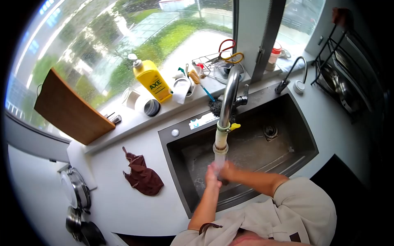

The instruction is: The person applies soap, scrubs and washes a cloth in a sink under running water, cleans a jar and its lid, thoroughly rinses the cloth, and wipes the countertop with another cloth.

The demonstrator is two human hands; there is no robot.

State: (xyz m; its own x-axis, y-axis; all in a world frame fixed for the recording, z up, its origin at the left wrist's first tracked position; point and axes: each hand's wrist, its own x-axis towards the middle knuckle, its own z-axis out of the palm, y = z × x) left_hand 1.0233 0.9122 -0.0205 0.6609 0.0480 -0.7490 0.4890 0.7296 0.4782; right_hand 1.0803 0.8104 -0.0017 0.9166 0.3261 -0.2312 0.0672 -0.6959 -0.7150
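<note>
Both my hands are close together under the faucet (228,102), over the near left part of the dark sink (279,165). My left hand (212,175) is on the left side of the water stream and my right hand (229,171) is on its right, the two touching or nearly so. Motion and water blur the fingers, so whether they hold anything cannot be made out. Something dark shows just below my right hand. A clear nozzle (220,148) hangs from the faucet right above them.
A brown cloth (143,174) lies on the counter left of the sink. Along the windowsill stand a cutting board (74,108), a yellow bottle (152,82), a brush (207,92) and a wire rack (213,67). Pots (76,188) sit at far left, a dish rack (334,61) at right.
</note>
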